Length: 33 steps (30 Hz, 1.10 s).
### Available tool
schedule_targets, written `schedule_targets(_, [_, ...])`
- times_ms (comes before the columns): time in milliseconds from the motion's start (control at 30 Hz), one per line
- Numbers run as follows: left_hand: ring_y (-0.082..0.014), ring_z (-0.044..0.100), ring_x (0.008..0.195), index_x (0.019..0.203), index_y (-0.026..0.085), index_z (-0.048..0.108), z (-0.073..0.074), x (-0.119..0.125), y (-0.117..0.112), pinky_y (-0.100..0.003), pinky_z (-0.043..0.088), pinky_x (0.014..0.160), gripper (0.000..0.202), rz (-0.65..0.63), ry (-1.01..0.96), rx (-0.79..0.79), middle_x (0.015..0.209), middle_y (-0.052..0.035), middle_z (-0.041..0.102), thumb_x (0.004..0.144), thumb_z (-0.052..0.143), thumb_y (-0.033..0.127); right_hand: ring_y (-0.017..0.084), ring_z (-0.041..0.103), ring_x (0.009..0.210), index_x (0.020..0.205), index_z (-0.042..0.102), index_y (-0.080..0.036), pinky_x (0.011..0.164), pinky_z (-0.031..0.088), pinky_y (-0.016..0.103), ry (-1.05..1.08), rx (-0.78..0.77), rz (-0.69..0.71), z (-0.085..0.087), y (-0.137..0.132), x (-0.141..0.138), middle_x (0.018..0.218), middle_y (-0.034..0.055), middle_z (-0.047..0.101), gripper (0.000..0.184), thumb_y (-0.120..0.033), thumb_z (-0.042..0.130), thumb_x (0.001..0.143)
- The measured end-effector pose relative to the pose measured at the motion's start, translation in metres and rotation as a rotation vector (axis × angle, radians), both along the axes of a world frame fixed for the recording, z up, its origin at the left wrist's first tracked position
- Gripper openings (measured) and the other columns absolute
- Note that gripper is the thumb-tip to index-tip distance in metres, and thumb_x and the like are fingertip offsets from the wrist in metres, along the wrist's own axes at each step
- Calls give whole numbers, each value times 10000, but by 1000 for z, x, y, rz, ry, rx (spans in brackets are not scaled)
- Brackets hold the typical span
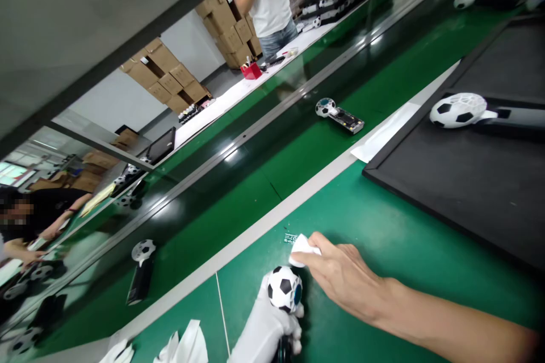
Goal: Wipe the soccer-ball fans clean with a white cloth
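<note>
My left hand (266, 326), in a white glove, is wrapped round the black handle of a device with a soccer-ball head (281, 289). The ball stands above my fist, and a round blue-black disc shows on its right side. Most of the handle is hidden by my fingers and the lower frame edge. My bare right hand (340, 272) pinches a small folded white cloth or tissue (303, 250) just above and right of the ball. The cloth is beside a small printed label (290, 238) on the green tabletop (340, 215).
A black tray (451, 176) on the right bears another ball-headed device (460, 110). Similar devices (347, 121) lie on the green conveyor belt (251, 181) beyond the table's pale edge. Crumpled white cloths (189, 346) sit at lower left. Two people are across the line.
</note>
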<state>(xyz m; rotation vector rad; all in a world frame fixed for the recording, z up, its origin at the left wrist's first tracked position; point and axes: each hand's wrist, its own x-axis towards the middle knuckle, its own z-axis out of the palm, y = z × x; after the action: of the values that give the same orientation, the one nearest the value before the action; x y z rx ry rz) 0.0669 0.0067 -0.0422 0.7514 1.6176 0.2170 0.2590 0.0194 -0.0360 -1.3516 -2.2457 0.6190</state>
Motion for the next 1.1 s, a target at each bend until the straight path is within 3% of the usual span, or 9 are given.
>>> schedule_targets(167, [-99,572,669,1047,123,555,27,0,3,-232,510,566,260,-8,-162,45,882,-31,595,884,547,326,94,442,560,1065,591,-274,532,349,240,-57,-26,17,4,-9,-11,906,30,503,388,-31,444,801])
schedule_targets(333, [-122,587,742,1065,127,554,42,2,3,-272,527,630,271,3,-248,43,945,-48,596,882,548,327,108,417,538,936,638,-300,488,278,249,-54,-31,13,-3,10,-16,831,18,454,299,-128,401,873])
schedule_targets(467, [-118,582,727,1074,131,547,32,-4,0,-269,521,623,291,66,-264,11,937,-45,594,887,534,353,104,421,518,1204,542,-375,489,293,254,-91,0,-98,1,20,7,872,28,469,433,-133,375,886])
schedule_targets(567, [-101,555,602,1031,130,545,15,-5,3,-249,495,543,341,132,-252,-44,790,-18,582,878,517,433,123,475,524,1229,532,-376,486,328,268,-187,-13,-163,-3,22,32,899,43,488,413,-182,378,899])
schedule_targets(733, [-108,436,347,1022,149,519,3,3,13,-276,416,379,596,290,-211,-108,542,23,477,670,610,621,202,593,638,1321,455,-316,558,464,364,-158,-115,-301,-8,21,68,1130,79,530,474,-300,527,853])
schedule_targets(833, [-143,455,344,1195,193,409,7,5,11,-298,398,345,737,487,-193,-12,586,7,510,663,506,693,226,616,845,1236,540,-299,679,515,359,219,-162,-368,18,18,68,1175,56,556,362,-364,498,883])
schedule_targets(933, [-150,453,364,1245,208,356,3,10,0,-306,398,361,709,470,-73,202,604,12,510,674,592,557,156,623,734,1063,642,-257,615,529,268,691,-298,-333,53,9,39,982,38,640,274,-398,467,906])
schedule_targets(1000, [-141,440,393,1239,210,358,-5,19,-8,-329,438,437,670,412,54,403,595,28,488,665,664,370,140,624,697,1062,650,-229,627,532,256,876,-324,-211,65,3,8,883,34,668,272,-346,450,920])
schedule_targets(1100, [-194,529,616,1216,217,382,-18,36,-6,-401,485,721,417,364,68,703,662,-6,480,816,478,283,185,623,892,1119,654,-213,826,491,341,835,-37,138,66,3,-35,927,62,695,329,-204,408,901])
